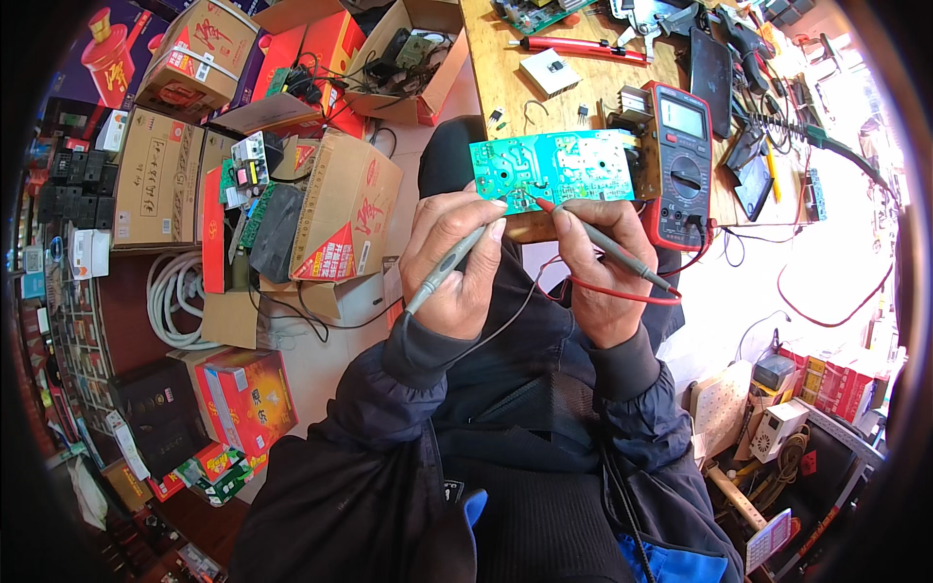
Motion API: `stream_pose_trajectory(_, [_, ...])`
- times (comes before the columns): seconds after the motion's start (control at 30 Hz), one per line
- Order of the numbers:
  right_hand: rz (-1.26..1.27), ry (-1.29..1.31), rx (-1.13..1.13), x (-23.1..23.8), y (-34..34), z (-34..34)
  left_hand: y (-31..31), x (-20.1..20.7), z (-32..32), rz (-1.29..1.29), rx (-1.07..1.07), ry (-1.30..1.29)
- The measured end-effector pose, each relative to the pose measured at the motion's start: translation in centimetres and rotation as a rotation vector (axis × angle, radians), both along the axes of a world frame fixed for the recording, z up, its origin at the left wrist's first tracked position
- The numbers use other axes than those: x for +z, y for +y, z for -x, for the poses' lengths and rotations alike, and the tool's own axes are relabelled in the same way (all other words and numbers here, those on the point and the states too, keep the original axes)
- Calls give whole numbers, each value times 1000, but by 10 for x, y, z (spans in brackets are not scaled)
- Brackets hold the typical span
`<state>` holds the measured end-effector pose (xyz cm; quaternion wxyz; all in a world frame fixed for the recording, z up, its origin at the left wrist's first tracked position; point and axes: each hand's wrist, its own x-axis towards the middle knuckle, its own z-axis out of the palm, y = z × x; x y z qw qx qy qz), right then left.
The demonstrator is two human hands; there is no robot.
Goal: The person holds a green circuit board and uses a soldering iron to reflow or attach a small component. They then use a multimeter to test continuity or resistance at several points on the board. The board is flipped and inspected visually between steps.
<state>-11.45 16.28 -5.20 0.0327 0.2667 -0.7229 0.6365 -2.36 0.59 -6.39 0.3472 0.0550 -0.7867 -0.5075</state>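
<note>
A green circuit board (573, 160) lies at the near edge of the wooden table, its solder side up. My left hand (457, 248) is closed around a grey multimeter probe (447, 267), pointing it up and right at the board's lower middle. My right hand (607, 257) grips a second grey probe (614, 248) with a red tip, angled up and left toward the same area. Both tips are close together at the board; whether they touch it is too small to tell. A red and black multimeter (680, 165) stands right of the board, the red lead running to it.
On the wooden table (496, 73) lie a red pen-like tool (583, 49), a small white block (550, 73), a black phone-like slab (711, 83) and tangled cables. Opened cardboard boxes (345, 209) crowd the floor at left. A coiled white hose (175, 306) lies beside them. Bundled items stand at lower right.
</note>
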Motion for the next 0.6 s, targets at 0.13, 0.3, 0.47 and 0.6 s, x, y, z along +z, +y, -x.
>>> stream_pose_trajectory(0.13, [37, -91, -26, 2, 0, -2, 1, 1, 1, -22, -10, 23])
stream_pose_trajectory(0.3, [129, -179, -37, 3, 1, -5, 3, 6, 2, -51, 68, 41])
stream_pose_trajectory(0.47, [94, -188, -69, 6, 7, -9, 2, 16, -6, -10, 83, 37])
stream_pose_trajectory(0.6, [131, -146, -15, 14, 17, -16, 7, 24, -15, -34, 35, 12])
